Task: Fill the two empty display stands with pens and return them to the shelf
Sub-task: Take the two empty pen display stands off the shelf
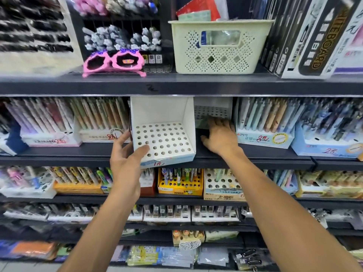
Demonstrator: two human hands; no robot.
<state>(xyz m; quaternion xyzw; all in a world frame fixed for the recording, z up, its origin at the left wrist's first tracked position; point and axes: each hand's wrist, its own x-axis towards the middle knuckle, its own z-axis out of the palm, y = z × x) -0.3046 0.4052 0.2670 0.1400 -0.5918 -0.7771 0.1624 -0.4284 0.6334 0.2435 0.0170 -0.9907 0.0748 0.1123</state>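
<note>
the left hand (127, 154) grips the near left corner of an empty white stand (163, 138), thumb on its holed top and fingers round the side, apparently to draw it off the shelf (255, 154); the stand's front already juts past the shelf lip and tips a little down. the right hand (220, 136) reaches deeper into the gap just to the right, fingers spread and lying on the front of a second empty stand (213, 109) set far back in shadow; whether it has a real hold yet i cannot tell. both stands have bare holes, no pens in them. room is tight: a full pen box (102, 122) touches the left side, another pen box (265, 124) crowds the right, and the upper shelf (176, 86) sits low over both, so straight toward the person looks like the only clear way out.
</note>
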